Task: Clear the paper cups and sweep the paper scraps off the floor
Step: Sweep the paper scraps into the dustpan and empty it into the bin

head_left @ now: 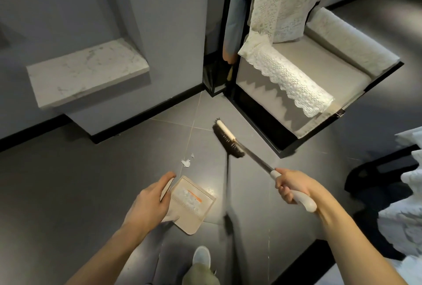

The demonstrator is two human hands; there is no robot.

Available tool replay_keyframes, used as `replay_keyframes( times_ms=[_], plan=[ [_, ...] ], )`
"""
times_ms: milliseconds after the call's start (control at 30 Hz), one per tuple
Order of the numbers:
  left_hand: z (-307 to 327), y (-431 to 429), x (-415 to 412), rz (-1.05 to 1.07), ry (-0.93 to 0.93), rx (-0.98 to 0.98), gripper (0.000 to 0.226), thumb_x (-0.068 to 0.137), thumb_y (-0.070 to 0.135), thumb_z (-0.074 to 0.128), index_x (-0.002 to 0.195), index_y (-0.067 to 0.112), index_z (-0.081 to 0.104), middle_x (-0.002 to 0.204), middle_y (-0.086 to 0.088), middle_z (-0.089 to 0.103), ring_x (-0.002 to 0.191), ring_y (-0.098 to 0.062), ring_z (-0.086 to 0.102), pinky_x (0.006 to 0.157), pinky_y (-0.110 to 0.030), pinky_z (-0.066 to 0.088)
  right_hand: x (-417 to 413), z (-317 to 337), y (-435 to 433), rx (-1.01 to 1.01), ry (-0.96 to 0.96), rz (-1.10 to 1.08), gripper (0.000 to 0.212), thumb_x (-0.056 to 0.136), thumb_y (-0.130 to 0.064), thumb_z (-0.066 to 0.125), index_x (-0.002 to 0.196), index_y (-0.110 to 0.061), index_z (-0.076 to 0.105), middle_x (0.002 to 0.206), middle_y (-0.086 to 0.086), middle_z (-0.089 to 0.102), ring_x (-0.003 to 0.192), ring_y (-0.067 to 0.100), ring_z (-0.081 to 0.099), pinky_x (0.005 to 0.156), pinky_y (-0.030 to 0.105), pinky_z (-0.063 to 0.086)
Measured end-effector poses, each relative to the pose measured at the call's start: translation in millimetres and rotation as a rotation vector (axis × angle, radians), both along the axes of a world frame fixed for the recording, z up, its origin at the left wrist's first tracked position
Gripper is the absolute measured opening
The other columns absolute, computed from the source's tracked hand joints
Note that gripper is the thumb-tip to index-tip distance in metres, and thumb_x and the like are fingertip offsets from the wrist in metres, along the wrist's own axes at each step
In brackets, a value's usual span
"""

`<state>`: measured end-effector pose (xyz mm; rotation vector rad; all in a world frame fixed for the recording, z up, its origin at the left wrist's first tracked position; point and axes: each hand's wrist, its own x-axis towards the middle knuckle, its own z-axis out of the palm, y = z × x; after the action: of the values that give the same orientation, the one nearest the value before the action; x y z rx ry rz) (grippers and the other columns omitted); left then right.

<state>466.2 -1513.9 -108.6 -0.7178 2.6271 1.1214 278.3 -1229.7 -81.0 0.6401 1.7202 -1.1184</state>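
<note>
At 6 o'clock, nearest, a pale grey shoe (201, 256) and an olive trouser leg (201, 273) stand on the dark grey tiled floor (91, 193).

At 7 o'clock the left hand (150, 200) has its grip curled round the left edge of a beige plastic dustpan (194, 218), thumb on the far corner. The pan sits low over the floor. Inside it lies a heap of white paper scraps (188, 201) with a thin orange strip (194, 195) across it. Any print on the strip is too small to read.

At 4 o'clock the right hand (291, 187) has its grip wrapped tight round the white handle of a long broom (228, 139). Its metal shaft runs toward 11 o'clock to a cream head with black bristles, set down just past the centre.

Between the dustpan's far corner and the bristles, beside a tile joint, a few loose white paper scraps (186, 162) lie on the floor, touching neither.

Farther off, a black skirting board (148, 111) lines a plain grey wall (164, 22). At 10 o'clock a white marble-patterned ledge (86, 72) juts from it. At 1 to 2 o'clock stands a beige armchair (319, 68) on a black base, with white lace covers (292, 79) draped over its arms and back. More white lace (408, 195) shows at the 3 o'clock edge.
</note>
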Motion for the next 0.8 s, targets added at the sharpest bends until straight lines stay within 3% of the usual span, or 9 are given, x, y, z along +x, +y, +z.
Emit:
replay_keyframes(
  times_ms=[133,333,500,567,633,700,800],
  plan=[
    [0.9,3.5,0.7,0.001,0.004,0.003,0.039,0.097,0.026,0.045,0.135,0.032,0.04,0.12,-0.001,0.059,0.099,-0.018,0.058,0.087,-0.035,0.049,-30.1,-29.9,-10.5,0.072,0.08,0.033,0.053,0.088,0.009,0.035,0.139,-0.004,0.038,0.049,0.004,0.04,0.031,0.008,0.035,0.035,0.012,0.034],
    [0.5,-3.5,5.6,0.016,-0.027,-0.062,0.041,0.098,0.027,0.043,0.138,0.033,0.036,0.126,0.003,0.054,0.107,-0.014,0.055,0.091,-0.028,0.044,-36.8,-96.7,-42.6,0.042,0.049,0.133,0.04,0.084,0.007,0.036,0.12,-0.01,0.043,0.058,0.004,0.039,0.034,0.01,0.037,0.037,0.017,0.036],
    [1.0,-22.2,38.7,0.136,-0.026,-0.049,0.038,0.097,0.02,0.046,0.132,0.035,0.042,0.115,-0.002,0.058,0.09,-0.015,0.054,0.078,-0.028,0.041,19.6,-111.4,-76.7,0.089,-0.004,0.399,0.06,0.082,0.005,0.042,0.137,-0.017,0.031,0.067,0.011,0.05,0.04,0.014,0.043,0.043,0.023,0.042],
    [0.6,-29.4,52.4,0.159,-0.023,-0.036,0.037,0.096,0.02,0.047,0.129,0.036,0.043,0.116,-0.004,0.059,0.094,-0.019,0.056,0.081,-0.033,0.046,50.1,-106.1,-85.3,0.122,-0.019,0.45,0.079,0.083,0.004,0.042,0.15,-0.029,0.015,0.088,0.016,0.061,0.046,0.015,0.048,0.045,0.025,0.045],
    [-0.1,-36.3,60.2,0.174,-0.029,-0.033,0.038,0.096,0.021,0.048,0.131,0.034,0.043,0.12,-0.006,0.059,0.098,-0.023,0.057,0.086,-0.038,0.048,82.1,-98.0,-89.3,0.142,-0.029,0.522,0.088,0.083,0.002,0.044,0.152,-0.035,0.004,0.112,0.014,0.058,0.056,0.015,0.052,0.052,0.025,0.048],
    [-2.2,-43.2,61.3,0.179,-0.007,-0.037,0.039,0.096,0.019,0.048,0.132,0.031,0.043,0.116,-0.007,0.06,0.094,-0.022,0.056,0.083,-0.036,0.047,115.3,-83.8,-90.0,0.16,-0.016,0.619,0.086,0.085,-0.001,0.044,0.152,-0.035,0.002,0.099,0.006,0.056,0.062,0.013,0.052,0.055,0.023,0.049],
    [-3.0,-51.1,56.2,0.164,0.024,-0.044,0.04,0.096,0.018,0.047,0.134,0.03,0.041,0.105,-0.007,0.059,0.082,-0.018,0.054,0.072,-0.03,0.042,166.0,-56.5,-89.7,0.171,-0.001,0.709,0.076,0.088,-0.004,0.038,0.152,-0.033,0.008,0.078,-0.003,0.045,0.059,0.009,0.048,0.044,0.016,0.043]
  ],
)
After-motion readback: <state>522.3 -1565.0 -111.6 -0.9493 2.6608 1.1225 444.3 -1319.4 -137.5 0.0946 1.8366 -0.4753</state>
